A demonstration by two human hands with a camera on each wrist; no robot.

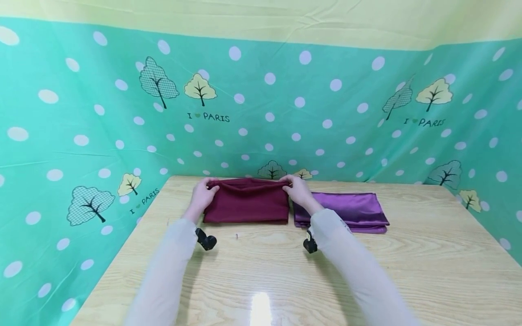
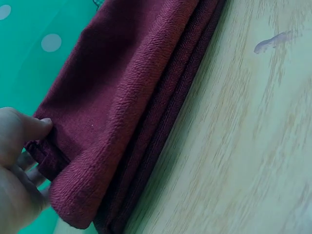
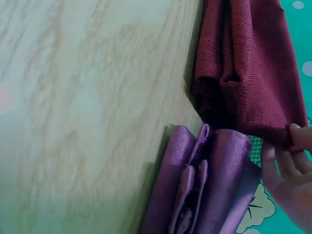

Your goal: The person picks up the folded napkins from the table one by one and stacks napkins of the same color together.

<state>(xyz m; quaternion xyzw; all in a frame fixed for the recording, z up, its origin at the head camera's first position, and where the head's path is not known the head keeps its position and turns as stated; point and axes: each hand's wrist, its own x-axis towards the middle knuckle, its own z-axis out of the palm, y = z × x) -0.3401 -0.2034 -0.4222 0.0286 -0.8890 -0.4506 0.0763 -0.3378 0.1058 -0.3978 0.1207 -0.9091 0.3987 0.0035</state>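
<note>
A folded dark red cloth (image 1: 246, 203) lies toward the back of the table, its far edge lifted a little. At its far left corner my left hand (image 1: 203, 194) pinches the edge; in the left wrist view the thumb (image 2: 41, 127) lies on top with fingers beneath. My right hand (image 1: 299, 192) pinches the far right corner, and the right wrist view shows its thumb (image 3: 301, 136) against the fabric. Several stacked layers show along the near side of the red cloth (image 2: 141, 97). Just right of it lies a folded shiny purple cloth (image 1: 346, 210), partly behind my right forearm.
The pale wooden table (image 1: 261, 262) has a small purplish mark (image 1: 236, 236) in front of the red cloth. A green dotted curtain (image 1: 244, 113) with printed trees hangs behind and at both sides. Black wrist cameras (image 1: 205, 240) hang under both wrists.
</note>
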